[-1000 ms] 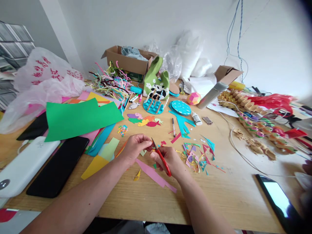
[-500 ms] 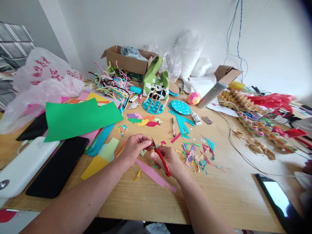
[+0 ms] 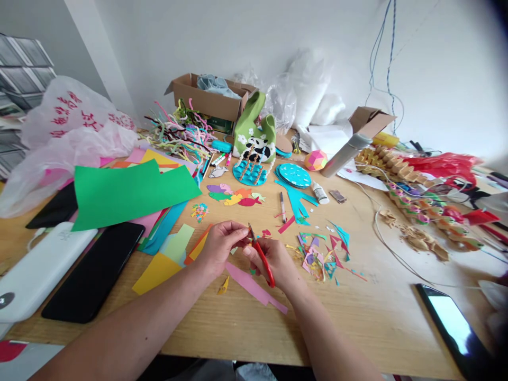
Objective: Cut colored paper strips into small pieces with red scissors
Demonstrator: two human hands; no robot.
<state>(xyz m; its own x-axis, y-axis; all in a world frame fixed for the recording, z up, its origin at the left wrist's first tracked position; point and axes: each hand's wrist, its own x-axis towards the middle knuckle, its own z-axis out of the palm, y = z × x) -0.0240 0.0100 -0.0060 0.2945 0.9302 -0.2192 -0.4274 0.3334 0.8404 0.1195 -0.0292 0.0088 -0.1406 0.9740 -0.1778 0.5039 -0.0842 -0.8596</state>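
Red-handled scissors (image 3: 263,262) are held in my right hand (image 3: 278,260), blades pointing up and away from me. My left hand (image 3: 223,242) is closed in a pinch right beside the blade tips; whatever sits between its fingertips is too small to make out. Under and around both hands lie a pink paper strip (image 3: 250,286), a small yellow scrap (image 3: 224,286) and small red paper bits (image 3: 266,233). Beyond them several colourful paper fish (image 3: 237,197) lie overlapping, near a heap of tiny paper pieces (image 3: 199,212).
Paper offcuts (image 3: 321,255) are scattered right of my hands. Green card sheets (image 3: 130,193), a black phone (image 3: 95,272) and a white power bank (image 3: 43,270) lie left. A lit phone (image 3: 452,325) is at the right front. Behind stand a green panda bag (image 3: 254,132) and a metal bottle (image 3: 346,154).
My left hand has shifted very slightly, and the scissors have tilted a little more upright. Everything else on the table stays put.
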